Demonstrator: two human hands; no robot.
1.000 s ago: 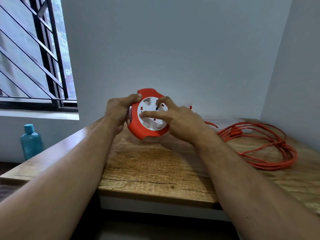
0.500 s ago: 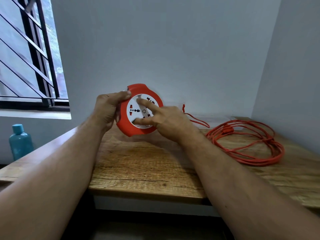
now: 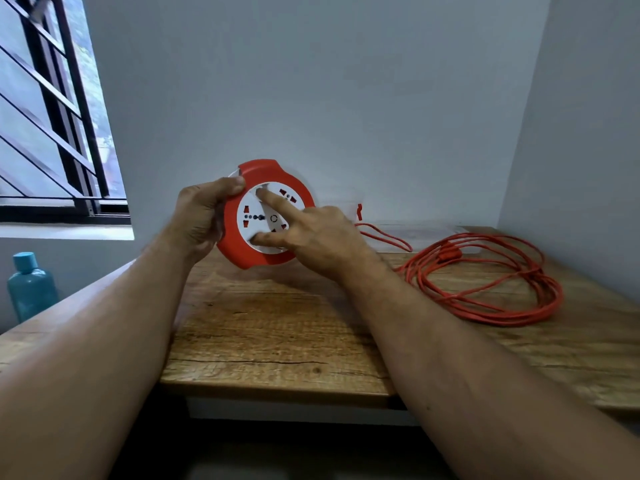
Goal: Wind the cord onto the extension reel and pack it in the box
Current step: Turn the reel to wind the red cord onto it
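We see the left hand (image 3: 201,220) clenched around the left rim of the reel (image 3: 266,216), thumb lying over its top edge, holding it upright above the table (image 3: 277,341). The right hand (image 3: 311,233) is partly open, grasping nothing: two spread fingers (image 3: 273,202) press on the reel's white socket face, one near the top, one near the bottom. The cord (image 3: 485,282) runs from behind the reel to a loose coil lying on the table, far right. A clear box (image 3: 398,230) sits against the far wall; we cannot tell its contents. A bottle (image 3: 31,289) stands at left.
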